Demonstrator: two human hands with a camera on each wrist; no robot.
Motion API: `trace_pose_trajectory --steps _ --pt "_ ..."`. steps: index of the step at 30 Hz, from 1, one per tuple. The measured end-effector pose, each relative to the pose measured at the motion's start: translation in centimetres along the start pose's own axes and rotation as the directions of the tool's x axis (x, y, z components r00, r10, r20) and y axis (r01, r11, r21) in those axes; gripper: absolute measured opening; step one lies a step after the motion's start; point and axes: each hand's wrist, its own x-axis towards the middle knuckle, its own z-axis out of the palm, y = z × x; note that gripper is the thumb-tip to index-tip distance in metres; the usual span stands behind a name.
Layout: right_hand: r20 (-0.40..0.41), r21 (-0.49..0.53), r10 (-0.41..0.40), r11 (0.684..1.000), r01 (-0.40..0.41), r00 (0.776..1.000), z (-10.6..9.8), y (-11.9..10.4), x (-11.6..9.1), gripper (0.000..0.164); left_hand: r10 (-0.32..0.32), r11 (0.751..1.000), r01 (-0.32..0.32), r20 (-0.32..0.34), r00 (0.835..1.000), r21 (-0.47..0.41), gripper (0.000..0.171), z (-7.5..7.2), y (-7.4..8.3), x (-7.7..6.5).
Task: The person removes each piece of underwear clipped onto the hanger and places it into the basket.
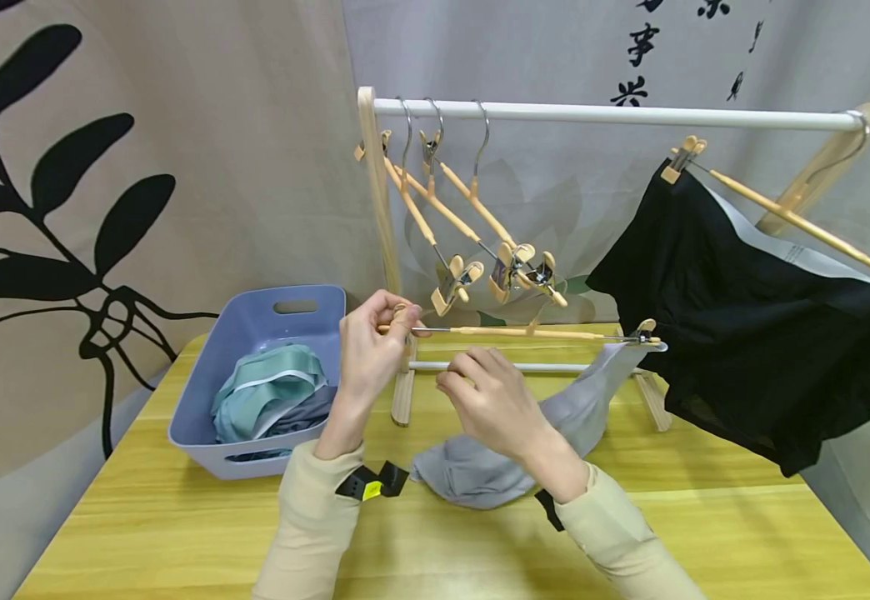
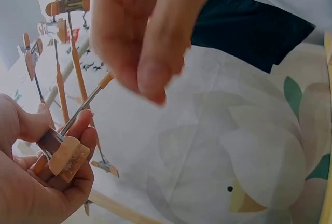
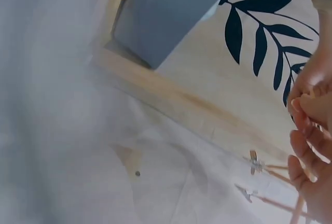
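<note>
My left hand (image 1: 378,342) holds the left end of a wooden clip hanger (image 1: 510,332), its fingers around the clip (image 2: 70,156). That hanger lies nearly level in front of the rack, its hook hidden. At its other end, a clip (image 1: 643,333) grips one corner of a grey garment (image 1: 585,408), which slopes down onto the table. My right hand (image 1: 495,400) is just below the hanger bar and overlaps the garment in the head view. Its fingers are loosely bent, and nothing shows between them in the left wrist view.
A rack with a white rail (image 1: 592,115) stands at the back. Several clip hangers (image 1: 472,200) hang at its left, and a black garment (image 1: 750,325) hangs at its right. Left on the wooden table (image 1: 202,542), a blue basket (image 1: 202,450) holds green and grey-blue cloth (image 1: 273,392).
</note>
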Motion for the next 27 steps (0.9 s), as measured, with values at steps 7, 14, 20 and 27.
trace_pose_trajectory --steps 7,14,20,27 --pt "-0.147 0.002 0.066 0.998 -0.066 0.987 -2.2 2.1 -0.8 0.018 0.023 1.000 -0.023 -0.002 1.000 -0.014 0.008 -0.3 -0.3 0.1" --pt "-0.215 -0.076 0.215 0.969 -0.235 0.953 -6.2 5.7 -2.2 0.010 0.007 0.999 -0.007 0.002 1.000 -0.042 0.010 -0.8 -0.7 0.1" --pt "-0.103 -0.119 0.390 0.908 -0.401 0.915 -9.7 8.8 -4.8 0.036 -0.046 0.998 0.046 0.008 0.999 -0.048 0.010 -1.3 -0.8 0.2" --pt "0.181 -0.054 0.498 0.866 -0.497 0.848 -11.4 10.6 -6.9 0.046 -0.107 0.993 0.109 0.035 0.994 -0.034 0.013 -1.7 -0.6 0.2"
